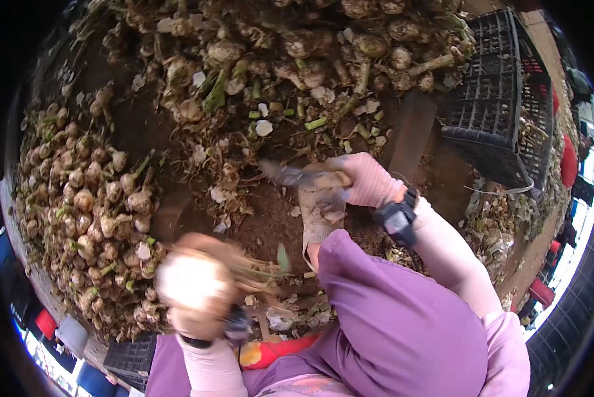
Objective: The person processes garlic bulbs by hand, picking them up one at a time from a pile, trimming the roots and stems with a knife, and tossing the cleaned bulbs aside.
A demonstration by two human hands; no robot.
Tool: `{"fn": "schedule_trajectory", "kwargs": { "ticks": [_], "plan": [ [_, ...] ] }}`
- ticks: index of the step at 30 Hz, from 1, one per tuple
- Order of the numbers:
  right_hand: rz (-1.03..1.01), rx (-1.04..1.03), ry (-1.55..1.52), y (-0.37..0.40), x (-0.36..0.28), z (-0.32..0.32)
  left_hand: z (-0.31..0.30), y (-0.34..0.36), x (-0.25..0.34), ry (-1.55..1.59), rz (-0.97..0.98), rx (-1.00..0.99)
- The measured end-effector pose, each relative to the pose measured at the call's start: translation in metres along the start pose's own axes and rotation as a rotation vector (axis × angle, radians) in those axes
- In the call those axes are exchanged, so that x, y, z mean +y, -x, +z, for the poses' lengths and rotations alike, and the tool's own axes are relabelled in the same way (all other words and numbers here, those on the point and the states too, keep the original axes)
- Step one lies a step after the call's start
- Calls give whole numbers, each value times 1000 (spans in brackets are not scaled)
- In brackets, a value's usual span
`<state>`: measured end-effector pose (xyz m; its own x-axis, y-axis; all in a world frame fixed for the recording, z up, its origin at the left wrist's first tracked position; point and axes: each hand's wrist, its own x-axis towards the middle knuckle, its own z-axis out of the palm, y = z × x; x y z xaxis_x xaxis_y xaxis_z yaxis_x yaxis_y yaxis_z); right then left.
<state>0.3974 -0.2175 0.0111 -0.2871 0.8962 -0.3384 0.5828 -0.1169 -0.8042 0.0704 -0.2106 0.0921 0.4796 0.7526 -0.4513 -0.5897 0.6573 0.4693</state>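
My right hand [366,180], in a pinkish striped glove, is closed around what look like garlic shears [290,175], their dark blade end pointing left and blurred. Under them is my foot [320,215] in a dirty, pale covering. At lower left, my left hand [194,321] is smeared by motion and glare. Blurred brown stalks of garlic [247,268] stick out to the right from it, so it seems closed on a garlic plant; the fingers themselves do not show clearly. Heaped garlic bulbs [85,198] lie close by on the left.
A large heap of garlic with stalks and roots [297,49] spans the far side. At right, a black plastic crate [485,92] stands tilted. Cut stems and papery skins [264,128] litter the brown ground. Another black crate [130,357] is at lower left.
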Motion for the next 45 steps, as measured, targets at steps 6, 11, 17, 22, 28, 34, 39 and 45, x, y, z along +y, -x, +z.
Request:
{"fn": "schedule_trajectory", "kwargs": {
  "ticks": [6,11,17,22,28,34,39,45],
  "plan": [
    [100,281,-329,4,-19,-3,-12,-40,82,326,628,-59],
    [273,201,-321,3,-27,-1,-70,-113,-15,-1467,299,357],
    [275,253,-268,10,-21,0,-67,-123,-68,-1651,70,355],
    [282,383,-505,16,-5,4,-31,-101,-38,-1015,469,297],
    [392,507,-749,24,-1,5,119,-127,-36,-590,209,-191],
    [189,591,-834,23,-7,4,203,-145,-40,-445,198,-450],
    [431,591,-875,30,4,-6,4,-185,-33,-1498,340,736],
    [446,520,-905,23,-6,-9,12,-165,-88,-1689,-4,447]
  ]
}}
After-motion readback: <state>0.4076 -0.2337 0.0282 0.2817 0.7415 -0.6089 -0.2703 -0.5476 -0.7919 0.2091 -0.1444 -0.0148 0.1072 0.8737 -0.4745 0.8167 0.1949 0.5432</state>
